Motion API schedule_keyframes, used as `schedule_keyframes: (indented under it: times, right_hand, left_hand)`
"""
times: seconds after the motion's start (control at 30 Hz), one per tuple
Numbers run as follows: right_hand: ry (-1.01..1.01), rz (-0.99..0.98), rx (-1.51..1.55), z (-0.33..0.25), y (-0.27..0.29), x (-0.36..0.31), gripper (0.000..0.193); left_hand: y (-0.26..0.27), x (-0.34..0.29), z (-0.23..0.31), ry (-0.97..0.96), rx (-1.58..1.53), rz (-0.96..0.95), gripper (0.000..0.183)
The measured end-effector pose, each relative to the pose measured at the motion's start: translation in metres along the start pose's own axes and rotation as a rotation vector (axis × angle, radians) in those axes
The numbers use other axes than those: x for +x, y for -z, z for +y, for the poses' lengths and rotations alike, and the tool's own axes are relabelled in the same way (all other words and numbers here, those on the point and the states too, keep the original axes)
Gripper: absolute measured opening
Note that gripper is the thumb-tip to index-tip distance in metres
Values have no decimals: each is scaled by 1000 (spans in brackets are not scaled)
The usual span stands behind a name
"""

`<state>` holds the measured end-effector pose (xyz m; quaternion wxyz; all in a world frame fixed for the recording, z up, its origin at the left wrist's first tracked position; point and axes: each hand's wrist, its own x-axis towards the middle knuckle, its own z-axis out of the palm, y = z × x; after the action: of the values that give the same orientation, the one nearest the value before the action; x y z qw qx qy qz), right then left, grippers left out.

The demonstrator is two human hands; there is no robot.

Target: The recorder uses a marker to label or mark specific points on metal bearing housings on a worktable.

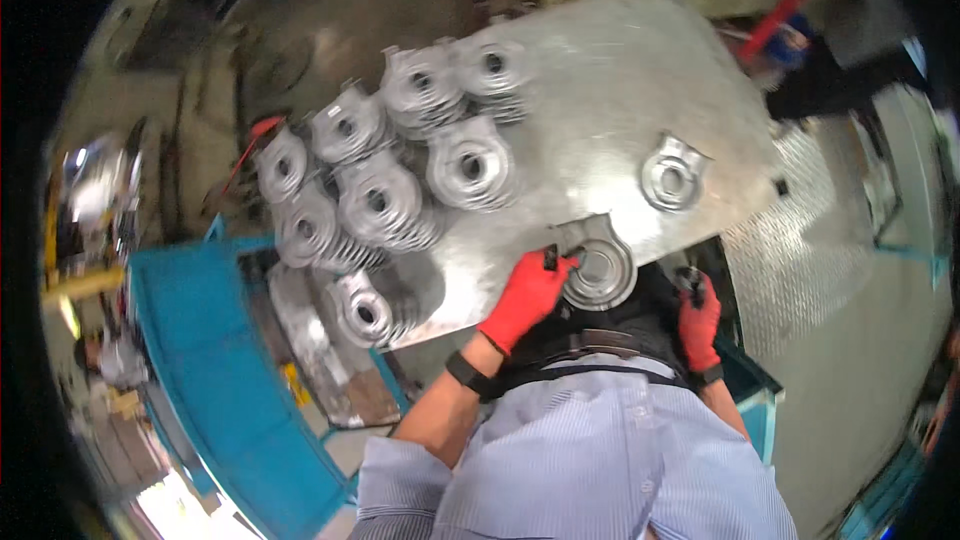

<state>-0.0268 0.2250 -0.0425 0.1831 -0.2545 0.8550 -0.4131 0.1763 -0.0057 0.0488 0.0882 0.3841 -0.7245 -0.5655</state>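
Note:
At the near edge of the metal table lies a round grey metal part point(612, 236) with a ringed face and a flat tab. My left hand point(522, 302), in a red glove, grips its left rim, fingertips reaching over the face. A dark patch shows at those fingers, too small to name. My right hand point(700, 322), also red-gloved, is closed to the right of the part and apart from it. It holds a small dark and metallic object point(690, 283) whose kind is blurred. Another such metal part point(672, 176) lies alone farther right on the table.
Several stacks of like metal parts point(470, 165) cover the left side of the metal table point(590, 70). A short stack point(365, 312) stands at its near left corner. A teal metal cabinet point(215, 360) is at the left, and a patterned metal plate point(800, 230) lies right.

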Motion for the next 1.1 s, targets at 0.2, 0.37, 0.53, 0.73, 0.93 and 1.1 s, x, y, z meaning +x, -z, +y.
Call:
schedule_keyframes:
  times: [0.2,0.37,0.53,0.73,0.93,1.1]
  right_hand:
    - [62,-158,17,-9,-3,7,28]
    - [92,-221,-59,-30,-7,15,27]
    - [79,-240,-52,-25,-6,17,27]
    - [44,-232,-12,-6,3,16,31]
    - [44,-189,-38,2,8,6,34]
    - [-16,-164,7,-11,15,1,33]
  left_hand:
    - [61,-107,14,298,263,475,38]
    - [127,-169,-17,549,542,746,45]
    - [187,-196,-61,464,529,824,48]
    - [208,-174,-57,560,527,715,47]
    - [205,-185,-78,479,723,794,45]
    - [192,-167,-21,385,730,960,44]
